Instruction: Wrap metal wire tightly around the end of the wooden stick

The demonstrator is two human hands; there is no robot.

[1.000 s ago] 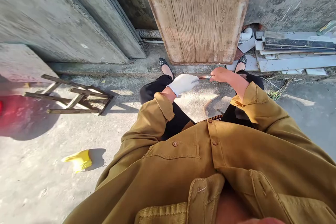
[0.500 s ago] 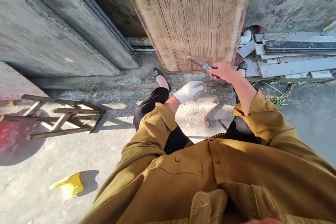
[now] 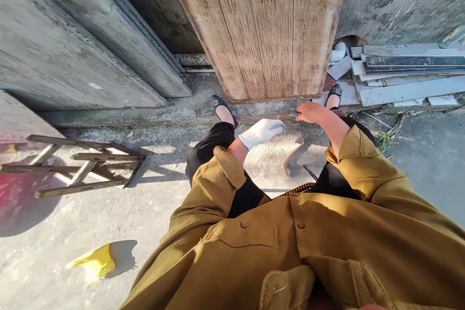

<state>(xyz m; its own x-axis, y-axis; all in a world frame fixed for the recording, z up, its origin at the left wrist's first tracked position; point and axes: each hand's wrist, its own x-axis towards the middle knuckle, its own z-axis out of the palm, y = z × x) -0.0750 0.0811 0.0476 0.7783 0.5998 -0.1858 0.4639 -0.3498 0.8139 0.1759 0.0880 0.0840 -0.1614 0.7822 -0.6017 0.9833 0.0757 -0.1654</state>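
My left hand (image 3: 262,132), in a white knitted glove, hovers over the concrete with its fingers curled closed; anything inside the fist is hidden. Bare and to the right, my right hand (image 3: 311,112) grips a brown stick-like tool (image 3: 285,116) wound with wire beside the fingers. The tool lies roughly level, its brown end pointing towards the gloved hand, and another brown part shows past the wrist. Beyond both hands a grooved wooden board (image 3: 269,34) leans upright, apart from them. Below the hands, a curved pale-brown piece (image 3: 288,160) rests on the ground.
A wooden frame stool (image 3: 87,164) lies at the left by a blurred reddish round thing (image 3: 25,193). Grey slabs (image 3: 90,48) lean at the upper left. Stacked boards (image 3: 410,77) are at the right. Something yellow (image 3: 96,262) sits on the ground. My feet straddle the board's base.
My right hand has come down and nearer to me with the tool, which has turned from slanting over the board to nearly level below its edge. The gloved hand has barely shifted.
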